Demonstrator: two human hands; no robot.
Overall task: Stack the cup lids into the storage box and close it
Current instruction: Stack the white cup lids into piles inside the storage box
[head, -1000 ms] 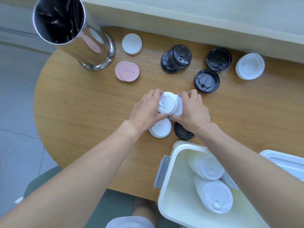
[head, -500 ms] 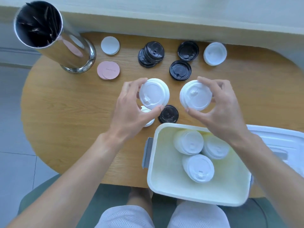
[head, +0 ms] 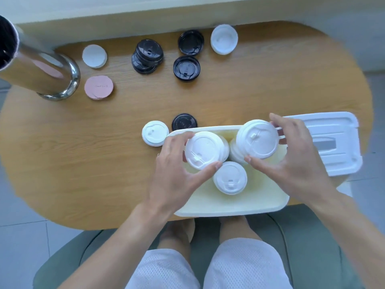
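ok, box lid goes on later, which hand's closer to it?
Right. The right hand holds a white lid at the storage box's right end, beside the box lid. The left hand holds a white lid at the far side.

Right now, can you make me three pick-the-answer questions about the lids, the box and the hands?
1. Where is the box cover?
A. on the box
B. on the table, right of the box
C. on the floor

2. What colour lid does each hand hold?
A. white
B. black
C. pink

3. Is the storage box open or closed?
A. closed
B. open
C. upside down

Answers:
1 B, the cover lies flat beside the box.
2 A, the left hand grips a white lid and the right hand another white lid.
3 B, lid stacks show inside.
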